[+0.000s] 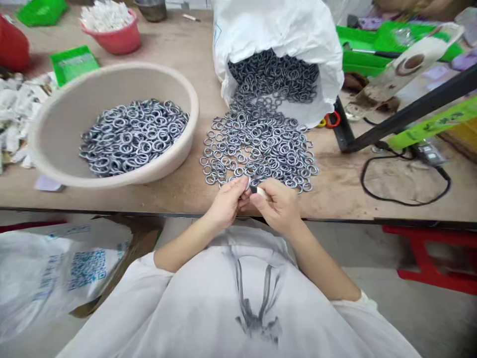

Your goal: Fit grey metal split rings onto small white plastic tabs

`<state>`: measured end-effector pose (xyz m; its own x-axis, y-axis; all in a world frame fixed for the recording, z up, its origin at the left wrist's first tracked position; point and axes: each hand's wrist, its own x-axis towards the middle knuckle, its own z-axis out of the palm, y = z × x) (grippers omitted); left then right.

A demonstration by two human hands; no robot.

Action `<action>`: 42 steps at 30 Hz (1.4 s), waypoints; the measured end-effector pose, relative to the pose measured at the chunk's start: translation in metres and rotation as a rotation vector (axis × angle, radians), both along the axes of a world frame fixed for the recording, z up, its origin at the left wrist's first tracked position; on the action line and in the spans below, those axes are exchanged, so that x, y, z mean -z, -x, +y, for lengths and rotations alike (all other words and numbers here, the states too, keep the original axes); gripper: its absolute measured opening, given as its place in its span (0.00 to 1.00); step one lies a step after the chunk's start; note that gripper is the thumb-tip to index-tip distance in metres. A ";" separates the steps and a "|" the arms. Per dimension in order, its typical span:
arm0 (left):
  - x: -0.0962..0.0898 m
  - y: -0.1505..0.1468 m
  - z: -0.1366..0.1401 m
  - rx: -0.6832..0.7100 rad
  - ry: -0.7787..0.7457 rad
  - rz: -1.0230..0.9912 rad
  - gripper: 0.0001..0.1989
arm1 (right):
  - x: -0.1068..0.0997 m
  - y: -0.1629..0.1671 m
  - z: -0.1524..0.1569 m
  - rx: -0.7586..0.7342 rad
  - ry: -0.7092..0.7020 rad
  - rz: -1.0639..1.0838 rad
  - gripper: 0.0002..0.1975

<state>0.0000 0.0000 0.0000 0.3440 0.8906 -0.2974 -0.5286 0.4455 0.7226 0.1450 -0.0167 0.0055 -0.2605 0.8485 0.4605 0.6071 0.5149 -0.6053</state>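
My left hand (228, 201) pinches a grey ring (247, 183) between thumb and fingers at the table's front edge. Close beside it, my right hand (280, 205) is closed on a small tool with a dark end and a pale handle (260, 191); its exact kind cannot be made out. The dark end is near the ring, but whether they touch is unclear. Just beyond both hands lies a spread of loose grey rings (266, 144). They trail out of a white sack (276, 25) lying on its side, with more rings inside.
A large beige basin (52, 144) holding many rings stands at left. Behind it are a green tray (74, 64) and a red bowl (119, 42) of white pieces. A black metal bar (410, 112) and a cable (367, 186) are at right. A red stool (428, 253) stands below.
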 end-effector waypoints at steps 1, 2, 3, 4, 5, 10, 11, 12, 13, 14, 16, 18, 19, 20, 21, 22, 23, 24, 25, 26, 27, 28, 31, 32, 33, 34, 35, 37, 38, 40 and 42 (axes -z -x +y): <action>-0.002 0.000 -0.001 0.002 0.011 0.002 0.24 | 0.001 0.001 0.001 0.003 0.003 -0.029 0.20; -0.003 -0.001 -0.002 0.005 0.019 0.003 0.24 | 0.001 0.001 0.001 0.007 0.007 -0.053 0.20; -0.005 -0.001 -0.002 0.007 0.024 0.003 0.25 | 0.002 0.001 0.001 0.011 0.011 -0.072 0.20; -0.006 -0.001 -0.003 0.009 0.027 0.002 0.25 | 0.002 0.001 0.002 0.015 0.015 -0.086 0.20; -0.006 -0.001 -0.003 0.012 0.026 0.000 0.25 | 0.002 0.001 0.002 0.020 0.019 -0.095 0.21; -0.004 0.000 -0.002 0.017 0.017 -0.010 0.23 | 0.000 0.002 -0.001 0.030 0.038 -0.096 0.21; -0.004 0.000 -0.002 0.018 0.015 -0.010 0.23 | 0.000 0.003 -0.002 0.033 0.043 -0.096 0.21; -0.003 0.000 -0.001 0.020 0.012 -0.008 0.23 | 0.000 0.003 -0.002 0.033 0.049 -0.094 0.21; -0.003 0.001 -0.002 0.024 0.008 -0.007 0.23 | 0.001 0.003 -0.002 0.029 0.058 -0.090 0.20; -0.003 0.001 -0.003 0.033 -0.001 -0.006 0.24 | 0.001 0.001 0.000 0.029 0.072 -0.078 0.20; -0.003 0.001 -0.007 0.085 -0.037 -0.005 0.24 | 0.004 -0.004 0.005 0.065 0.122 -0.021 0.21; -0.003 0.005 -0.013 0.176 -0.083 0.001 0.24 | 0.006 -0.011 0.014 0.169 0.190 0.042 0.23; -0.003 0.009 -0.015 0.215 -0.101 0.008 0.24 | 0.008 -0.014 0.019 0.228 0.217 0.049 0.23; -0.002 0.013 -0.016 0.229 -0.108 0.020 0.24 | 0.009 -0.015 0.023 0.276 0.231 0.029 0.22; -0.001 0.020 -0.016 0.211 -0.104 0.040 0.23 | 0.010 -0.015 0.026 0.303 0.233 -0.020 0.21; 0.000 0.027 -0.015 0.165 -0.098 0.067 0.22 | 0.011 -0.013 0.028 0.310 0.227 -0.092 0.19; 0.001 0.035 -0.013 0.104 -0.094 0.100 0.20 | 0.011 -0.009 0.030 0.300 0.222 -0.176 0.17; 0.001 0.044 -0.010 0.038 -0.097 0.133 0.18 | 0.012 -0.004 0.031 0.281 0.221 -0.261 0.16; 0.002 0.052 -0.007 -0.013 -0.107 0.161 0.16 | 0.012 0.002 0.032 0.262 0.223 -0.339 0.16; 0.002 0.060 -0.004 -0.055 -0.117 0.180 0.16 | 0.012 0.008 0.032 0.243 0.230 -0.407 0.17; 0.002 0.066 -0.002 -0.090 -0.126 0.188 0.17 | 0.012 0.013 0.033 0.227 0.238 -0.464 0.16; 0.001 0.071 0.000 -0.123 -0.129 0.187 0.17 | 0.012 0.017 0.033 0.217 0.244 -0.507 0.16; 0.001 0.078 0.003 -0.206 -0.093 0.161 0.13 | 0.010 0.020 0.032 0.213 0.266 -0.565 0.17; 0.001 0.078 0.004 -0.215 -0.072 0.149 0.12 | 0.010 0.019 0.031 0.211 0.277 -0.572 0.17; 0.001 0.077 0.005 -0.214 -0.048 0.135 0.10 | 0.010 0.017 0.030 0.208 0.289 -0.574 0.17; 0.002 0.076 0.006 -0.204 -0.023 0.120 0.10 | 0.011 0.016 0.028 0.205 0.302 -0.571 0.17; 0.002 0.074 0.007 -0.189 0.000 0.104 0.09 | 0.013 0.014 0.027 0.202 0.314 -0.560 0.16; 0.002 0.071 0.008 -0.159 0.032 0.081 0.09 | 0.017 0.012 0.026 0.207 0.336 -0.506 0.15; 0.002 0.068 0.009 -0.144 0.036 0.077 0.10 | 0.019 0.011 0.026 0.213 0.345 -0.464 0.14; 0.001 0.062 0.008 -0.117 0.020 0.087 0.10 | 0.021 0.008 0.028 0.225 0.359 -0.354 0.10; 0.000 0.055 0.006 -0.092 -0.011 0.120 0.12 | 0.019 0.004 0.031 0.231 0.386 -0.159 0.08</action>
<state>-0.0554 0.0062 0.0000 0.2232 0.9201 -0.3218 -0.4760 0.3910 0.7878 0.1407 0.0143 -0.0140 -0.0864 0.9938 0.0704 0.7798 0.1115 -0.6160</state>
